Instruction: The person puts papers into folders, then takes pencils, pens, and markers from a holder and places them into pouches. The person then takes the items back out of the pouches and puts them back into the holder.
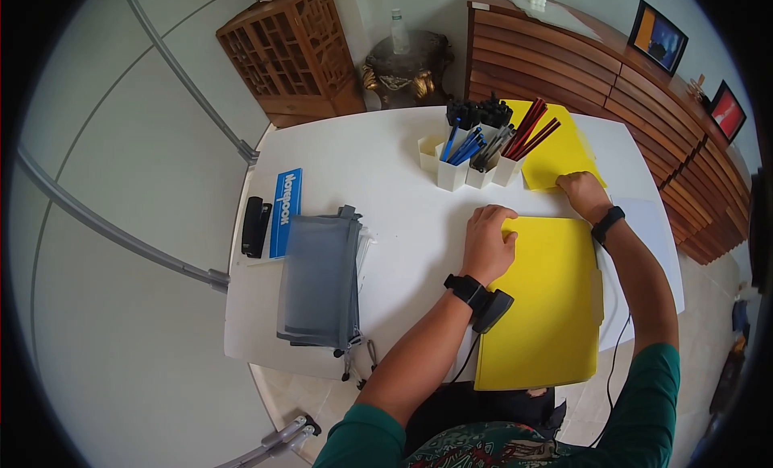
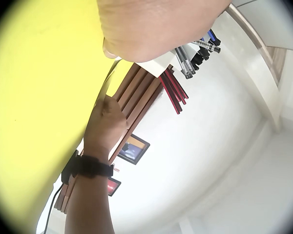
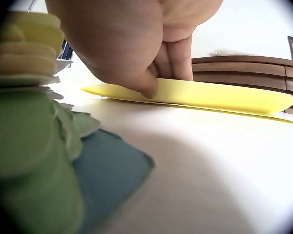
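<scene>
A yellow folder [image 1: 547,307] lies near the front edge of the table; my left hand [image 1: 489,247] rests at its upper left corner with fingers slightly bent. The left wrist view shows this folder [image 2: 39,97] large, beside my left hand [image 2: 156,27]. Farther back, my right hand [image 1: 585,197] pinches the near edge of another yellow folder [image 1: 555,158]. In the right wrist view the thumb of my right hand [image 3: 132,44] is on the near side of that folder [image 3: 210,95], other fingers behind it.
White holders [image 1: 452,176] with pens and red pencils stand beside the back folder. Left lie a grey mesh pouch [image 1: 318,279], a blue notebook [image 1: 286,210] and a black stapler [image 1: 255,226]. A white sheet [image 1: 640,226] lies right. Green and blue layered sheets [image 3: 29,136] fill the right wrist view's left.
</scene>
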The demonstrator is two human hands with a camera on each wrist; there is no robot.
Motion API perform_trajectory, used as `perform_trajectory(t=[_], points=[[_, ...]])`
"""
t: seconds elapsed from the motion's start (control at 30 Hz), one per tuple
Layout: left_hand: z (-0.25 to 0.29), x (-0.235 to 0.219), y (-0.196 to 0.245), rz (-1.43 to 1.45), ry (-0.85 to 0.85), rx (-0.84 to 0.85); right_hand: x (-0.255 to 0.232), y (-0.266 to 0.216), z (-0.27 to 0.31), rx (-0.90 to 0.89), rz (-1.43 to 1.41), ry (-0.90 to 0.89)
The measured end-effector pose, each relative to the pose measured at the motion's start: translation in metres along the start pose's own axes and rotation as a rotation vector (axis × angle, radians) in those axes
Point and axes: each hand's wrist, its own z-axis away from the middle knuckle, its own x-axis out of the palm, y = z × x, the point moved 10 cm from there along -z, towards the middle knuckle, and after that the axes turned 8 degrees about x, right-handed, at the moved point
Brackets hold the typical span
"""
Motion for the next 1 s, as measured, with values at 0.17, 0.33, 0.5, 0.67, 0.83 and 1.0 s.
perform_trajectory(t=[0.17, 0.33, 0.5, 0.67, 0.83, 1.0], points=[[0.000, 0.000, 0.001, 0.000, 0.001, 0.016, -0.014, 0.023, 0.003, 0.136, -0.205, -0.005], [-0.001, -0.002, 0.001, 0.006, 0.035, 0.041, -0.152, 0.006, 0.061, 0.077, -0.159, 0.580], [-0.001, -0.006, -0.001, 0.075, 0.077, 0.024, -0.222, -0.042, 0.157, 0.124, -0.005, 0.609], [0.000, -0.005, -0.008, 0.267, 0.083, -0.036, -0.236, -0.108, 0.237, 0.127, 0.189, 0.629], [0.001, 0.004, -0.012, 0.360, -0.015, -0.016, -0.221, -0.160, 0.268, -0.190, 0.162, 0.737], [-0.005, -0.003, -0.009, 0.469, -0.038, 0.040, -0.206, -0.198, 0.272, -0.327, -0.018, 0.838]])
